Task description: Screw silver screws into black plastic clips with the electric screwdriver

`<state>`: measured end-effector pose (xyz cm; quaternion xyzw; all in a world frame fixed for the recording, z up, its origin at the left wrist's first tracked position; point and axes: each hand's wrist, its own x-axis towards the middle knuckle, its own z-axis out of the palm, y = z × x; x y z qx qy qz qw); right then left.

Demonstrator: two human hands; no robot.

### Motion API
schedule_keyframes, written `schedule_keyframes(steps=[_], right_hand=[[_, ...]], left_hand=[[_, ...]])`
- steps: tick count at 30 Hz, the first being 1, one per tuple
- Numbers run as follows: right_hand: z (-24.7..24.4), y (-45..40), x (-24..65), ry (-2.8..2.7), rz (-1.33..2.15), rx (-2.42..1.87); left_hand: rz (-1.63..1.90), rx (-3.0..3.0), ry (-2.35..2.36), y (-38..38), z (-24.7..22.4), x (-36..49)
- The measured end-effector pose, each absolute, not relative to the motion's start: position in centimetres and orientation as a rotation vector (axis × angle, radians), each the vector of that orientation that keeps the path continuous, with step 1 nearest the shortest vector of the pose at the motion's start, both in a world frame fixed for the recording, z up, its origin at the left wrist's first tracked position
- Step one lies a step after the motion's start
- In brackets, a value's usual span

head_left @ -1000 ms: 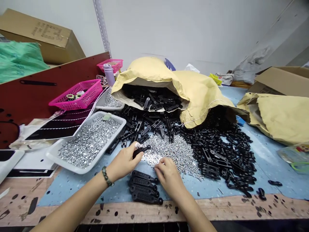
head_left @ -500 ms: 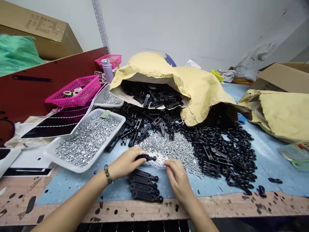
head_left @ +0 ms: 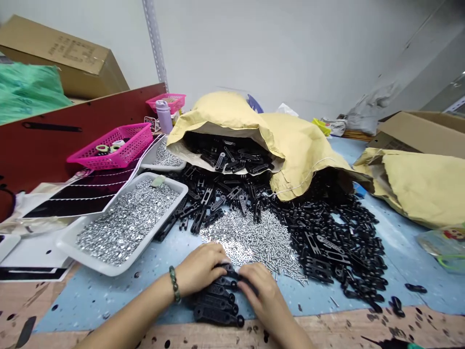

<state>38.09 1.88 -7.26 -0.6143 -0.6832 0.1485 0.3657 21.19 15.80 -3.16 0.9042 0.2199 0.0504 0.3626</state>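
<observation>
My left hand (head_left: 203,271), with a beaded bracelet at the wrist, is closed on a black plastic link (head_left: 228,268) above the blue sheet. Closed at the link's right end is my right hand (head_left: 263,291); a dark piece shows under its fingers, and whether this is the same part or a second one is hard to make out. Just below the left hand lies a row of several black links (head_left: 218,315) with rounded ends, side by side. Beyond both hands spreads a heap of silver nuts (head_left: 232,237) and screws (head_left: 271,240).
Left stands a white tray (head_left: 65,236) of small metal nuts, with a pink basket (head_left: 127,150) behind. Yellow sacks (head_left: 225,109) spill black parts (head_left: 348,242) at the back and right. Another yellow sack (head_left: 428,189) lies far right. Loose black pieces (head_left: 397,306) sit near the front edge.
My left hand has come nearer with the link, over the row. My right hand has moved from the nuts to the link's end. The view has shifted slightly.
</observation>
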Motion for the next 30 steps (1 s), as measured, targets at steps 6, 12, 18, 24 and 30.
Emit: schedule_keyframes(steps=[6, 12, 18, 24, 30], right_hand=[[-8.3, 2.3, 37.2, -1.816, 0.291, -1.528], [-7.8, 2.6, 37.2, -1.771, 0.338, -1.569], [-8.0, 2.3, 37.0, -1.83, 0.228, -1.507], [-8.1, 2.1, 37.3, -1.695, 0.344, -1.45], [-8.0, 2.1, 37.1, -1.752, 0.349, -1.508]], left_hand=[[0.087, 2.333, 0.549, 15.7, -3.2, 20.5], [0.089, 2.3, 0.644, 16.5, -3.2, 20.7], [0.074, 2.314, 0.595, 16.5, -3.0, 20.5], [0.08, 2.36, 0.568, 16.7, -2.6, 20.9], [0.051, 2.372, 0.569, 16.6, -2.9, 21.2]])
